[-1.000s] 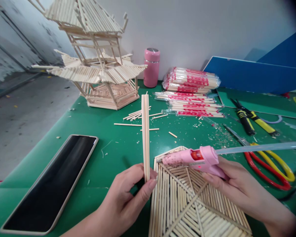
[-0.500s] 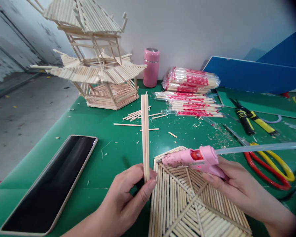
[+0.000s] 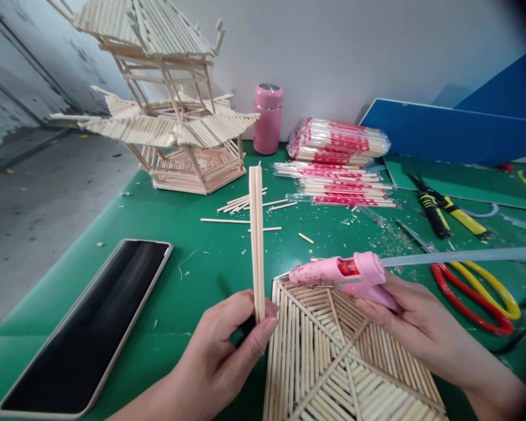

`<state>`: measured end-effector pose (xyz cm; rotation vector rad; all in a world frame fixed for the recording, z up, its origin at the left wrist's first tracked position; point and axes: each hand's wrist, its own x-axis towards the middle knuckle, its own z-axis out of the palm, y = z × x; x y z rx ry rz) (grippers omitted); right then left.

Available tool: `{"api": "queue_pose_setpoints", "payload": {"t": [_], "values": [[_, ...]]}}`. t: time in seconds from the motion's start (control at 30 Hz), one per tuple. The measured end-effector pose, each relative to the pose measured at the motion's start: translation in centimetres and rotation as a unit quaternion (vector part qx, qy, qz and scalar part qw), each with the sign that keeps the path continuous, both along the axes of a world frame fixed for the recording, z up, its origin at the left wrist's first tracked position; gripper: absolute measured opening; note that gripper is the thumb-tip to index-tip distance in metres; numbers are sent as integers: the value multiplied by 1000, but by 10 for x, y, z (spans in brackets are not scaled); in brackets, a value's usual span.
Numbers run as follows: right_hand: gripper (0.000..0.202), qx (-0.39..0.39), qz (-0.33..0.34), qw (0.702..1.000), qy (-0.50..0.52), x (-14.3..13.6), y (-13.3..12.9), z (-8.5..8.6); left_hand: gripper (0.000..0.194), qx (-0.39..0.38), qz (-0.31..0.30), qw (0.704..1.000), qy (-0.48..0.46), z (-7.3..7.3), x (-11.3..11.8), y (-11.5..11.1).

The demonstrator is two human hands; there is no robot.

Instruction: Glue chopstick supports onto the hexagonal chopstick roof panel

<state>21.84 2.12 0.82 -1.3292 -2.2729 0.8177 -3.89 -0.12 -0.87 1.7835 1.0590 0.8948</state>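
Note:
My left hand (image 3: 236,345) pinches a small upright bundle of wooden sticks (image 3: 256,240) between thumb and fingers, close to the left corner of a flat panel. The panel (image 3: 315,339) is made of wooden sticks laid in triangular sections, and its near part runs out of view. In my right hand (image 3: 412,321) is a pink hot glue gun (image 3: 346,276), gripped by its handle. Its nozzle points left, at the panel's upper left corner; whether it touches cannot be told. A clear glue stick (image 3: 460,257) trails from its back end.
A stick-built pagoda model (image 3: 175,128) stands at the back left, beside a pink flask (image 3: 267,123). Wrapped chopstick packs (image 3: 337,146) lie behind. Loose sticks (image 3: 241,202) are mid-table. Scissors (image 3: 473,292) and pliers (image 3: 442,207) lie right, a phone (image 3: 87,327) left.
The glue gun has shifted slightly up and left over the panel's corner, with my right hand. My left hand and its sticks stay nearly still.

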Motion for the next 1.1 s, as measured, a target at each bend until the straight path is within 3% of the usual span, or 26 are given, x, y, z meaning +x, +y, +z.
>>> {"api": "queue_pose_setpoints", "payload": {"t": [0.7, 1.1], "values": [[37, -31, 27, 999, 7, 0, -1, 5, 14, 3, 0, 1000, 1, 0, -1, 0], [36, -9, 2, 1000, -4, 3, 1, 2, 14, 11, 1, 1000, 1, -3, -2, -1]]}}
